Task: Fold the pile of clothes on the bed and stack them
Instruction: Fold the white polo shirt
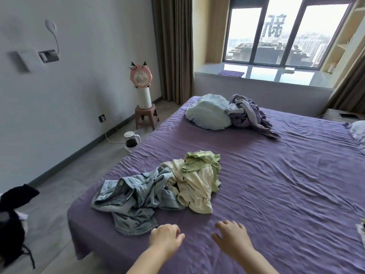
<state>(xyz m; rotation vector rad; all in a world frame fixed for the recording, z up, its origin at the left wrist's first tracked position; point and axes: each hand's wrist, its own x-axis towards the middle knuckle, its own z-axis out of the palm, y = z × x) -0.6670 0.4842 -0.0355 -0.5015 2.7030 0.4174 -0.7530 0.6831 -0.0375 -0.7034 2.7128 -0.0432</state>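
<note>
Both hands were out low over the near edge of the bed point(276, 184), and neither had a grip on anything: the left hand point(166, 239) hung with fingers loosely curled and empty, the right hand point(232, 237) was spread and relaxed, palm down over the purple sheet. Just ahead and to the left lay the pile of clothes point(158, 186), unfolded, nothing stacked yet. Counting it off: one blue denim garment point(132, 198) sprawled nearest, its hem almost at the left hand's knuckles, and at least two pale pieces bunched behind it, a cream garment point(195, 186) and a light green garment point(201, 160) on top. The heap ran diagonally, from the near left corner up toward the middle of the bed. So the left hand was the nearer one, and the denim looked like the natural first pick. Further back, well apart, one light blue pillow point(209, 113) touched one crumpled purple bundle point(246, 113). Off the bed, one pink fan point(141, 77) stood on a stool point(146, 115), one kettle point(131, 140) on the floor.
</note>
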